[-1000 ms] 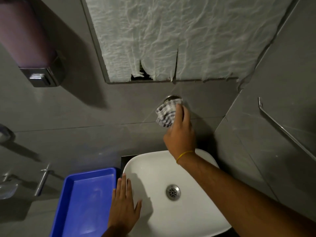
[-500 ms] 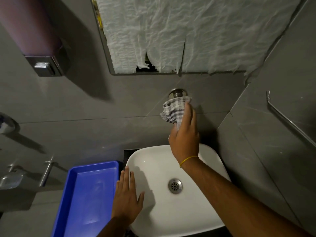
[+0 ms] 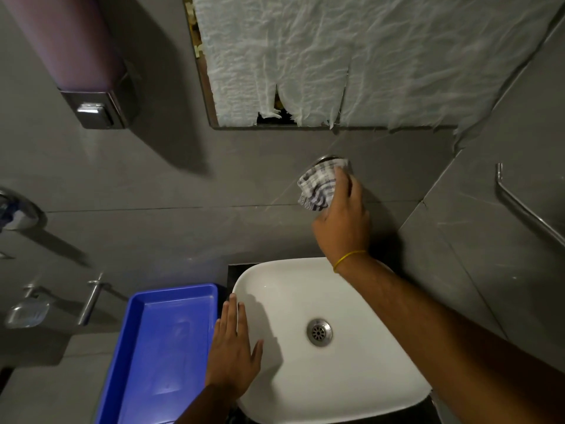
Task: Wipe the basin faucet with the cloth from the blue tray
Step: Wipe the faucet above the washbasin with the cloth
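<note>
From the head view, your right hand [image 3: 342, 218] is closed around the checked cloth [image 3: 318, 188], pressing it over the faucet [image 3: 325, 158] on the grey wall above the basin [image 3: 351, 377]; only the faucet's chrome top edge shows past the cloth. Your left hand [image 3: 234, 353] lies flat with fingers spread on the basin's left rim, gripping nothing. The tray [image 3: 159, 347] sits just left of the basin, touching or nearly touching it.

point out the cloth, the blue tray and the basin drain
cloth [image 3: 318, 188], head view, middle of the checked fabric
blue tray [image 3: 165, 347], head view, bare floor of the tray
basin drain [image 3: 319, 332], head view, centre of the metal grate
</note>
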